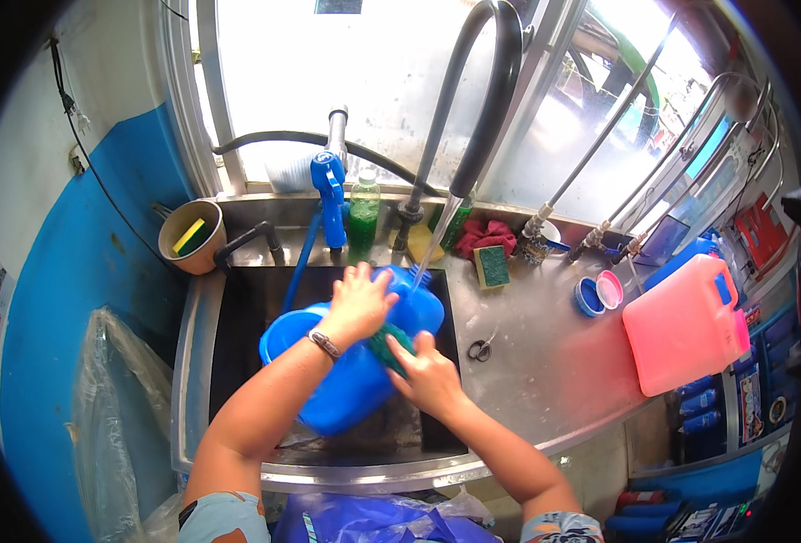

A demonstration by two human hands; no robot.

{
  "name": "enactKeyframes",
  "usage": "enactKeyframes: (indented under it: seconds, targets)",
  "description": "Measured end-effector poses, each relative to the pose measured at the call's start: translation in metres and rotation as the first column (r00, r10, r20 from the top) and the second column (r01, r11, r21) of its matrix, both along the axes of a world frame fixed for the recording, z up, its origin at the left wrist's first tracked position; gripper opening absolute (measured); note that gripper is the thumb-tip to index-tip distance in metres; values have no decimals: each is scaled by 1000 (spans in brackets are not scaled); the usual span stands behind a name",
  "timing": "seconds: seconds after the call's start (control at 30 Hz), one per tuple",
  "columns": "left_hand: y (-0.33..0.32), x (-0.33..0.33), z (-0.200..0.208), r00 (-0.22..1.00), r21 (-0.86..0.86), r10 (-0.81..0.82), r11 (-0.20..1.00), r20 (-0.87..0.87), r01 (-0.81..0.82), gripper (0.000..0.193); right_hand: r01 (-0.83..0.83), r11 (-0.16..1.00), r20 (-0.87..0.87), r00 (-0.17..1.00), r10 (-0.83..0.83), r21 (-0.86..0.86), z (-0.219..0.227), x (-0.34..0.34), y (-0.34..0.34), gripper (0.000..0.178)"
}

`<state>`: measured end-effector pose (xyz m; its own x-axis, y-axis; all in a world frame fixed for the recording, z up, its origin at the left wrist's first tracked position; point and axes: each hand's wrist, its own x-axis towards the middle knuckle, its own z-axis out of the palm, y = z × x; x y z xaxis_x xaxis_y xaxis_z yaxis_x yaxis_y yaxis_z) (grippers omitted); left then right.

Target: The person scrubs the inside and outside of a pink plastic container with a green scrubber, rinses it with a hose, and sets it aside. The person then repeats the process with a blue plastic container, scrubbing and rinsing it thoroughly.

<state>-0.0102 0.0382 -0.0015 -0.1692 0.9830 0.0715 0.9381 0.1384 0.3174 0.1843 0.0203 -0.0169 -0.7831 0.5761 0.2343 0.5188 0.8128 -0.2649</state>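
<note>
A large blue plastic container (355, 394) lies tilted in the dark sink (237, 380). Its far end, with a ridged neck, sits under a thin stream of water. My left hand (361, 306) grips the container from above near its middle, fingers spread over the blue plastic. In my right hand (427, 376) is a green scouring pad (388, 349), pressed against the container's right side. Part of the pad is hidden under the fingers. A blue rounded loop or rim (278, 333) shows on the left; I cannot tell whether it belongs to the same container.
A black tap hose (500, 100) arches over the sink beside a blue spray nozzle (330, 199). Behind stands a green bottle (364, 217). On the steel counter are a sponge (492, 268), scissors (482, 349), a small blue tub (589, 297) and a pink jug (681, 326).
</note>
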Motion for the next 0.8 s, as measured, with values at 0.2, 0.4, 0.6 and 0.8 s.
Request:
enactKeyframes:
  seconds: [0.2, 0.4, 0.6, 0.8]
  targets:
    - [-3, -30, 1, 975, 30, -68, 998, 212, 63, 52, 360, 933, 190, 915, -357, 18, -33, 121, 2, 55]
    - [-8, -8, 12, 936, -84, -316, 940, 156, 331, 58, 635, 748, 463, 614, -640, 192, -11, 146, -3, 66]
    - [-19, 49, 17, 772, 5, -609, 784, -185, 620, 39, 259, 966, -261, 934, -245, 20, 30, 64, 12, 51]
    - [-74, 25, -23, 983, 655, -25, 749, 180, -101, 51, 277, 772, 16, 945, -328, -572, 20, -4, 34, 61]
